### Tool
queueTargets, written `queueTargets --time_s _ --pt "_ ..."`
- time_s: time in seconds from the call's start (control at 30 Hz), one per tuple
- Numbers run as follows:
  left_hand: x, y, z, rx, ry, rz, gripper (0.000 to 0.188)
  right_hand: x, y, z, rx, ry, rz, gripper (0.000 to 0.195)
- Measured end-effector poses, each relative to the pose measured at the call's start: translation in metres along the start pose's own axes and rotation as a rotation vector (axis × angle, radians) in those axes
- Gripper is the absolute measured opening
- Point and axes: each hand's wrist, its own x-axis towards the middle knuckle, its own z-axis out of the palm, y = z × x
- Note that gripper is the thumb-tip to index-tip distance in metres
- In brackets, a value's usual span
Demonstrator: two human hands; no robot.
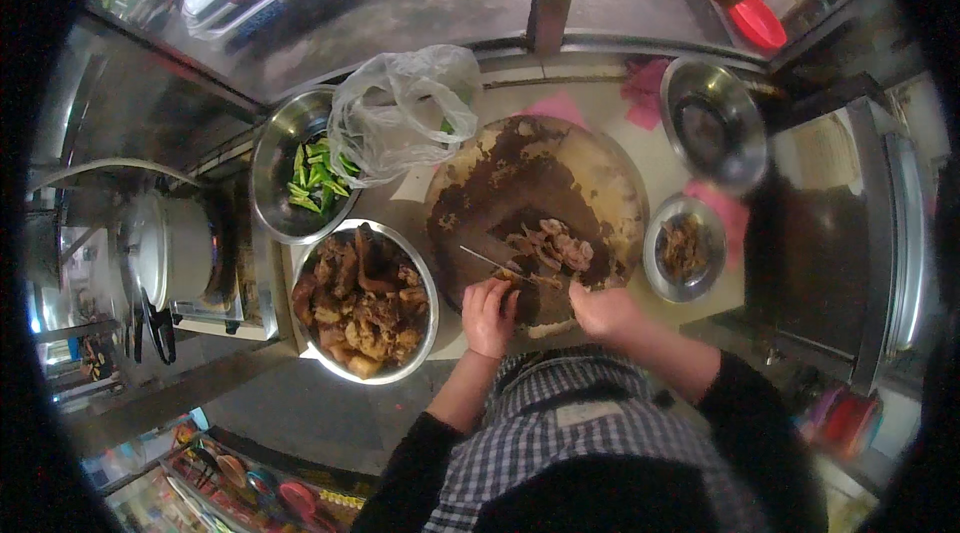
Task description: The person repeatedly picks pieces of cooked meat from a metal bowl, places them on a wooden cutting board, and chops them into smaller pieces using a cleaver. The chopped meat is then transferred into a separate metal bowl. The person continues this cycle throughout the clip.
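In front of me lies a round wooden chopping block (611, 180), its surface dark and wet over much of the middle. My right hand (604, 311) is closed at the near right of the block around a kitchen knife (487, 259); the handle is hidden in the fist, and the blade shows as a thin bright line slanting to the far left. With curled fingers, my left hand (487, 315) holds a small piece of cooked meat (506, 275) against the block beside the blade. Beyond both hands sits a loose heap of cut meat (566, 248).
Left of the block, a steel basin (432, 315) holds large cooked meat pieces. Behind it, another basin (262, 206) contains cut green peppers (319, 176), partly covered by a clear plastic bag (405, 112). At right are a small meat bowl (718, 270) and a steel basin (709, 120).
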Motion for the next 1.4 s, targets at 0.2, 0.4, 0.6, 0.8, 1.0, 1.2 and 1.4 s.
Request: queueTargets --time_s 0.2,0.4,0.6,0.8,1.0,1.2,1.4 --pt "0.014 -0.005 0.000 0.005 -0.001 0.115 0.025 -0.018 0.025 0.010 -0.402 0.245 -0.567 0.033" --pt "0.017 -0.013 0.011 -0.011 -0.040 0.121 0.022 -0.002 0.023 0.030 -0.233 0.199 -0.371 0.036" --pt "0.016 -0.015 0.015 -0.028 -0.044 0.114 0.019 0.014 0.003 0.020 -0.154 0.161 -0.439 0.032" --pt "0.016 -0.018 0.013 -0.027 -0.093 0.121 0.019 0.032 -0.037 0.007 -0.206 0.161 -0.405 0.028" --pt "0.014 -0.015 0.015 -0.022 -0.038 0.066 0.021 0.019 0.000 0.009 -0.126 0.089 -0.190 0.028" --pt "0.016 -0.016 0.015 -0.046 -0.003 0.089 0.020 -0.022 0.006 -0.007 -0.267 0.147 -0.403 0.026" --pt "0.018 -0.014 0.016 -0.022 -0.002 0.082 0.018 -0.027 -0.001 -0.011 -0.314 0.012 -0.322 0.024"
